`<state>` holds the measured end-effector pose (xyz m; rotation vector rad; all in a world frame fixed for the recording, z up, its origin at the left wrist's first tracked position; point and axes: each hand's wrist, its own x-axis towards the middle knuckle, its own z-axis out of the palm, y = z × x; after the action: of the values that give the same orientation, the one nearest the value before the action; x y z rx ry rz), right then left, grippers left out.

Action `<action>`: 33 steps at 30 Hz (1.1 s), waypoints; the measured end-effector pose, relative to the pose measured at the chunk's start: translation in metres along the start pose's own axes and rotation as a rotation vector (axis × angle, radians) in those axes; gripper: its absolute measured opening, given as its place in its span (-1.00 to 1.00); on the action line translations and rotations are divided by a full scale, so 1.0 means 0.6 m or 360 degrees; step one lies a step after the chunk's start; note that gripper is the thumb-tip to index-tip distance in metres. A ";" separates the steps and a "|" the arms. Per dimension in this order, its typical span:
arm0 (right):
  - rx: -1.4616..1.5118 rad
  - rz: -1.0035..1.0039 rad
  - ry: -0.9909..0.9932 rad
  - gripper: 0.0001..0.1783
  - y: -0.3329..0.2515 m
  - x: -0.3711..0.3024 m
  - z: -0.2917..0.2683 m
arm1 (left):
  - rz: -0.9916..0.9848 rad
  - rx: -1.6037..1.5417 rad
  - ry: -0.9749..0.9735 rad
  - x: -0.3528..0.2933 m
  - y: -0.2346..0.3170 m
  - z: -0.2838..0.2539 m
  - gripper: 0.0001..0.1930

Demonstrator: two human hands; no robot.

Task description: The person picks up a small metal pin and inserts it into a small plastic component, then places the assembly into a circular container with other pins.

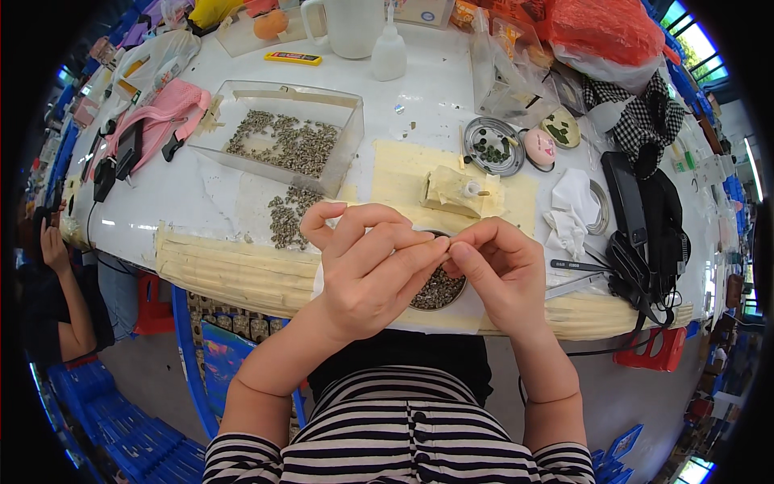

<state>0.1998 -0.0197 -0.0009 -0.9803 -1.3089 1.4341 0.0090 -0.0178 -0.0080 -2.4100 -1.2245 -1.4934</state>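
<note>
My left hand (371,266) and my right hand (504,270) meet fingertip to fingertip above the table's near edge. Both are closed in a pinch; whatever lies between the fingertips is too small or hidden to make out. Below them, partly covered by my fingers, is a round dish of small metallic parts (439,292). Just beyond my hands stands a block wrapped in yellowish tape (451,192), with a small white piece on top. To the left, loose small metal parts (292,219) lie in a pile beside a clear plastic box (343,173) that holds many more.
A round metal tin (493,165) with dark green bits sits beyond my right hand, near a pink round case (538,148). Tweezers (574,264) and a black strap bag (653,242) lie right. A white squeeze bottle (389,52) and pitcher (352,28) stand far. Another person's hand (55,246) shows left.
</note>
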 end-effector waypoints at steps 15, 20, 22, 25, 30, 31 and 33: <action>-0.1194 -0.1068 0.0222 -0.74 0.013 0.011 0.021 | -0.0163 0.0006 0.0007 -0.009 -0.008 0.015 -0.79; -0.1312 -0.1145 0.0210 -0.69 0.016 0.012 0.019 | -0.0242 -0.0075 -0.0045 -0.008 -0.010 0.015 -0.82; -0.1361 -0.1213 0.0199 -0.66 0.015 0.012 0.021 | -0.0265 -0.0099 -0.0052 -0.007 -0.011 0.012 -0.81; -0.1457 -0.1318 0.0187 -0.62 0.013 0.012 0.021 | -0.0282 -0.0123 -0.0045 -0.003 -0.011 0.009 -0.78; -0.1528 -0.1364 0.0216 -0.62 0.017 0.014 0.021 | -0.0315 -0.0168 -0.0060 -0.003 -0.012 0.008 -0.80; -0.1556 -0.1361 0.0244 -0.63 0.016 0.013 0.022 | -0.0310 -0.0169 -0.0053 -0.002 -0.011 0.009 -0.80; -0.1599 -0.1357 0.0292 -0.65 0.016 0.014 0.026 | -0.0305 -0.0159 -0.0041 -0.002 -0.012 0.008 -0.79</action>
<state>0.1817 -0.0158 -0.0084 -0.9109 -1.9968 -0.0167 0.0079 -0.0114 -0.0139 -2.4408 -1.4575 -1.6142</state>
